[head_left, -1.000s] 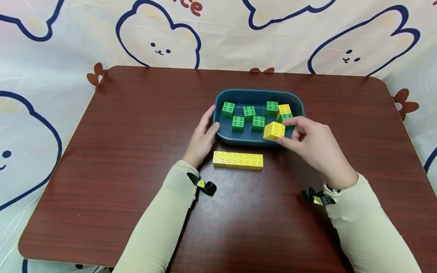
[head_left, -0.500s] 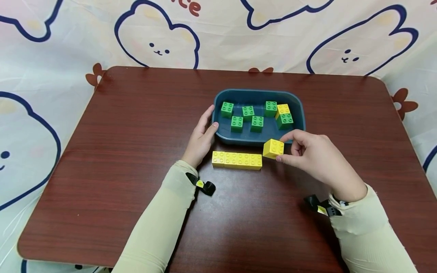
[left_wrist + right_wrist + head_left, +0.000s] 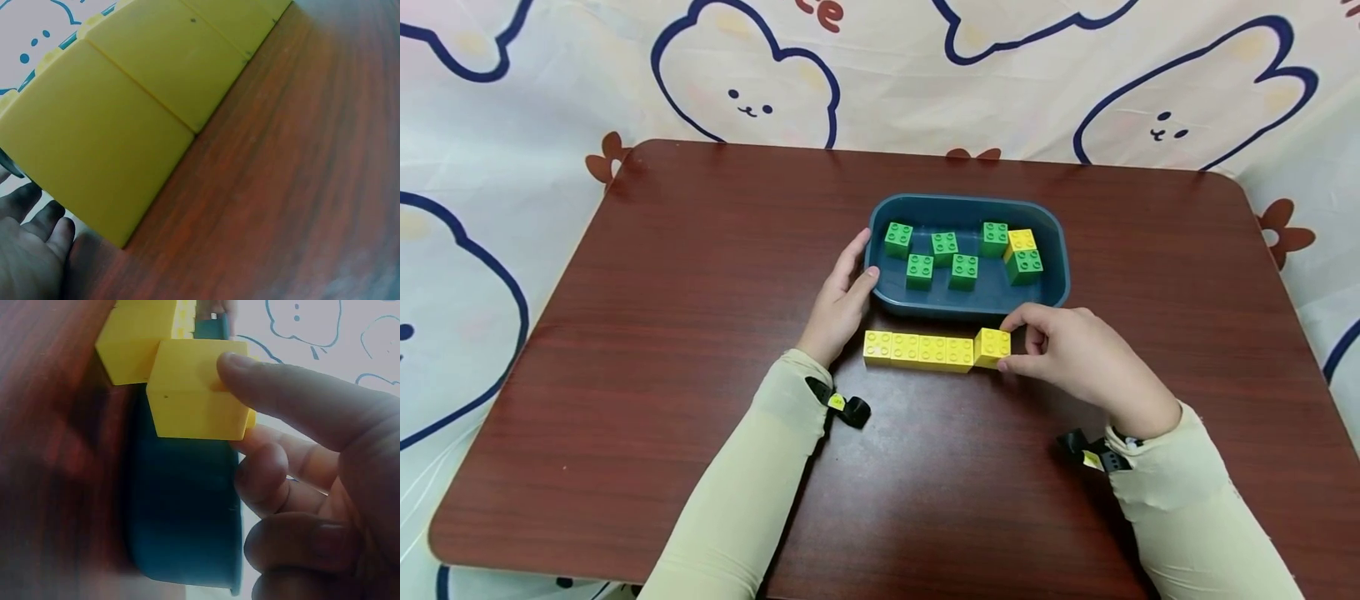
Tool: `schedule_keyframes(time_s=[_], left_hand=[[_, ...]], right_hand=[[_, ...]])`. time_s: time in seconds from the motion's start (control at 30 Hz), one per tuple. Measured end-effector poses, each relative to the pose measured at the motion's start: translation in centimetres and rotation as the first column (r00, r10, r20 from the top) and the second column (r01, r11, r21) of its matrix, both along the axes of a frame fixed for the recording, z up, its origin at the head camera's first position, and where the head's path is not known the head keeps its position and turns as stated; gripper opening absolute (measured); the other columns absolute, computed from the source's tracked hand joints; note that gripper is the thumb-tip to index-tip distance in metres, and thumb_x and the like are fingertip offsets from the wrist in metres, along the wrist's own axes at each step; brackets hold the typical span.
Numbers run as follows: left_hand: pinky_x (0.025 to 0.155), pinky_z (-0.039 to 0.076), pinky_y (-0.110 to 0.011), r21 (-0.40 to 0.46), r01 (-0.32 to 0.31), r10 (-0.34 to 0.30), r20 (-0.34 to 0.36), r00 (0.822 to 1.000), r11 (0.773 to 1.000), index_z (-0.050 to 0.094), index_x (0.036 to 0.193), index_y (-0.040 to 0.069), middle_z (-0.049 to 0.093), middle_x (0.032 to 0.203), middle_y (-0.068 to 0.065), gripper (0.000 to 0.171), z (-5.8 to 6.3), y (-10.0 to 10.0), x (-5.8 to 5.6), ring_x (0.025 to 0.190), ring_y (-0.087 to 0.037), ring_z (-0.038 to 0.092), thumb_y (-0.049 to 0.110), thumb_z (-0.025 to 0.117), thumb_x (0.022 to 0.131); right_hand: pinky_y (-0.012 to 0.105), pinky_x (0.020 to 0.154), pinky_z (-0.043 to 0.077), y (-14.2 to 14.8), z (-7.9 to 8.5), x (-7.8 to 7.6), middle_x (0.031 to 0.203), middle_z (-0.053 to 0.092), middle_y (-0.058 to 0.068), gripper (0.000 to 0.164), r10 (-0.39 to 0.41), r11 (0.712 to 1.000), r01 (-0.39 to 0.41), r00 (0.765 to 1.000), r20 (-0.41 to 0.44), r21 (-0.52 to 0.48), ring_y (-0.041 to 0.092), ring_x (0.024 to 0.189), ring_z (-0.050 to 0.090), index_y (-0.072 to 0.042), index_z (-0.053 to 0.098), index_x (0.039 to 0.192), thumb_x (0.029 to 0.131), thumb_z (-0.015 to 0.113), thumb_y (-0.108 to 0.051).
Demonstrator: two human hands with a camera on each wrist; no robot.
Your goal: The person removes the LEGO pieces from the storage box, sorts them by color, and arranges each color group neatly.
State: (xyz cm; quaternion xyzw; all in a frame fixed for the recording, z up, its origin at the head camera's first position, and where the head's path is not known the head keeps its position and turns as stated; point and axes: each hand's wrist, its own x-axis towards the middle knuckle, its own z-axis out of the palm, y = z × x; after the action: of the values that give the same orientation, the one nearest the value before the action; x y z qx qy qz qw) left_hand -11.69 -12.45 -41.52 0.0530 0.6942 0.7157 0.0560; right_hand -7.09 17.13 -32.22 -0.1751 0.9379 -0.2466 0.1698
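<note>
A yellow toy building block (image 3: 992, 347) is pinched between the thumb and fingers of my right hand (image 3: 1075, 358). It stands at the right end of a row of yellow blocks (image 3: 918, 351) lying on the table. In the right wrist view the held block (image 3: 197, 394) looks slightly raised above the table; whether it touches the row cannot be told. My left hand (image 3: 837, 308) rests against the left end of a dark blue tray (image 3: 970, 307), its fingers extended along the outside. Part of the left hand (image 3: 31, 256) shows beyond the row in the left wrist view.
Inside the tray sit several green blocks (image 3: 964, 272) and one yellow block (image 3: 1020, 242) behind a green one. The brown wooden table (image 3: 700, 333) extends around them, with a printed cloth (image 3: 910, 92) behind its far edge.
My right hand has carried the yellow block out from over the tray, toward me and then left to the end of the row. My left hand has stayed at the tray.
</note>
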Motion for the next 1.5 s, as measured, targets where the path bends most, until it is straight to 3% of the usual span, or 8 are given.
schedule_keyframes(time_s=[0.63,0.87,0.97,1.1,1.2,1.5], left_hand=[[0.117,0.031,-0.034,-0.01,-0.009,0.009,-0.014,1.0,1.0,0.03,0.158,0.03,0.028,0.162,0.012,0.054,0.2,0.2,-0.1,0.146,-0.009,0.03,0.023,0.047,0.108],[0.117,0.031,-0.031,-0.007,-0.024,0.024,-0.027,0.999,1.0,0.029,0.159,0.025,0.03,0.162,0.005,0.054,0.2,0.5,-0.1,0.145,-0.009,0.032,0.015,0.045,0.108],[0.118,0.027,-0.029,-0.047,-0.045,0.043,-0.053,0.998,0.998,0.029,0.159,0.02,0.029,0.163,0.002,0.054,0.6,0.6,-0.1,0.147,-0.009,0.029,0.01,0.043,0.108],[0.12,0.021,-0.026,-0.141,-0.088,0.074,-0.098,0.992,0.986,0.033,0.157,0.009,0.028,0.164,-0.003,0.051,2.1,0.8,0.5,0.149,-0.008,0.024,0.006,0.042,0.107],[0.12,0.02,-0.026,-0.178,-0.113,0.095,-0.109,0.99,0.977,0.034,0.156,0.007,0.028,0.164,-0.004,0.049,3.2,0.9,1.0,0.149,-0.006,0.023,0.007,0.041,0.107],[0.12,0.02,-0.025,-0.162,-0.14,0.123,-0.107,0.987,0.977,0.035,0.156,0.008,0.028,0.164,-0.001,0.05,3.2,0.9,1.2,0.148,-0.003,0.024,0.007,0.042,0.107]], right_hand=[[0.033,0.054,0.042,-0.4,-1.7,-0.2,0.068,0.055,-0.004,0.038,0.016,1.0,-0.017,1.0,0.023,0.024,0.014,0.059,0.051,-0.014,0.065,0.11,0.081,0.085,-0.03],[0.032,0.054,0.042,-0.4,-2.2,-0.2,0.069,0.056,-0.004,0.038,0.031,0.999,-0.032,0.999,0.04,0.028,0.014,0.059,0.05,-0.014,0.065,0.11,0.082,0.084,-0.03],[0.032,0.054,0.042,-0.5,-2.4,-0.2,0.069,0.056,-0.004,0.038,0.034,0.999,-0.035,0.999,0.042,0.021,0.014,0.059,0.05,-0.014,0.064,0.11,0.082,0.084,-0.03],[0.032,0.055,0.043,-0.7,-2.5,-0.2,0.069,0.056,-0.004,0.039,0.041,0.999,-0.041,0.998,0.04,0.015,0.013,0.058,0.051,-0.013,0.064,0.112,0.083,0.084,-0.03],[0.032,0.055,0.043,-0.8,-2.5,-0.2,0.069,0.056,-0.004,0.04,0.04,0.999,-0.04,0.998,0.041,0.016,0.013,0.058,0.051,-0.013,0.064,0.114,0.083,0.084,-0.031],[0.032,0.054,0.044,-1.1,-2.4,-0.3,0.07,0.057,-0.004,0.048,0.023,1.0,-0.024,0.999,0.044,0.014,0.013,0.059,0.052,-0.013,0.065,0.121,0.083,0.083,-0.036]])
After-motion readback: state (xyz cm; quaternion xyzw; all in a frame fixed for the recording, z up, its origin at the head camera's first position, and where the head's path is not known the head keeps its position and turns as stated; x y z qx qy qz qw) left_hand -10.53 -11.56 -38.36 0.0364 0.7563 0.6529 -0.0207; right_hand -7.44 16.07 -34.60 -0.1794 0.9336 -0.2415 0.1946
